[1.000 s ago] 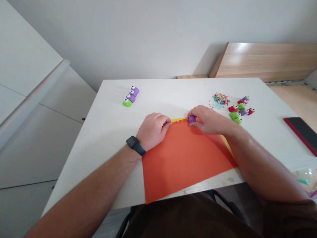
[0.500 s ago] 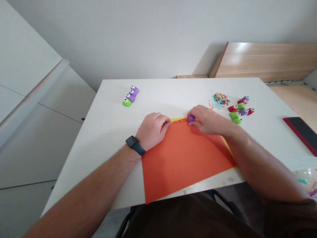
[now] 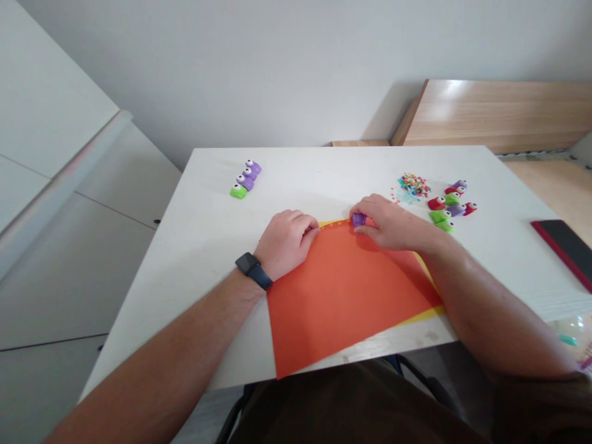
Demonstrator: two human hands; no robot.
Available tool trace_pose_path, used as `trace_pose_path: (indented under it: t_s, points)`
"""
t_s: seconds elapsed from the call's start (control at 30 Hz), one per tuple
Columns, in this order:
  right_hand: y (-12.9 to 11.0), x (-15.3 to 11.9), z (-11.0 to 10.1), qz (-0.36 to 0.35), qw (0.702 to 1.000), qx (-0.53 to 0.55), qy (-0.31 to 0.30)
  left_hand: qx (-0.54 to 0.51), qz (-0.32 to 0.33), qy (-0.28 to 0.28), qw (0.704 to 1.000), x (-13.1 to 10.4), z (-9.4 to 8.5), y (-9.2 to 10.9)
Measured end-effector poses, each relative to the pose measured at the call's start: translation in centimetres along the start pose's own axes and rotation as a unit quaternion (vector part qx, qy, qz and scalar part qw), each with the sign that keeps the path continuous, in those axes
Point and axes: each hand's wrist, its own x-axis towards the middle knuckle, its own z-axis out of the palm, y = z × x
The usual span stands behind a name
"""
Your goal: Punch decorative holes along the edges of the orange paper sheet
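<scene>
A sheet of orange paper lies slanted on the white table, over a yellow sheet whose edges peek out at the far side and the right. Small holes run along the far edge between my hands. My left hand, with a dark watch on the wrist, pinches the far left part of that edge. In my right hand is a small purple craft punch, gripped between thumb and fingers at the far edge of the sheets. The punch's underside and its slot are hidden.
Purple and green googly-eyed punches stand in a row at the back left. Right of centre lies a heap of coloured paper bits, beside several red, green and purple punches. A dark, red-edged flat object lies far right.
The orange sheet has turned slightly, its near left corner shifting right, and more yellow shows along the near edge. Both hands keep their places, with the punch still at the far edge.
</scene>
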Motion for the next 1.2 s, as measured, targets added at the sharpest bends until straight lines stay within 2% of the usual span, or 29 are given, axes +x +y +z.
trace_pose_path:
  t_s: [0.43,0.67,1.2]
  points:
    - [0.9,-0.4,-0.5,0.008,1.0,0.009,0.002,-0.012,-0.001,-0.002,1.0,-0.1,-0.2,0.0]
    - [1.6,-0.6,-1.1,0.034,0.999,-0.004,-0.02,-0.014,-0.003,-0.006,1.0,-0.1,-0.2,0.0]
    - [1.6,-0.6,-1.1,0.029,0.999,0.015,-0.024,-0.01,0.0,-0.002,1.0,-0.1,-0.3,0.1]
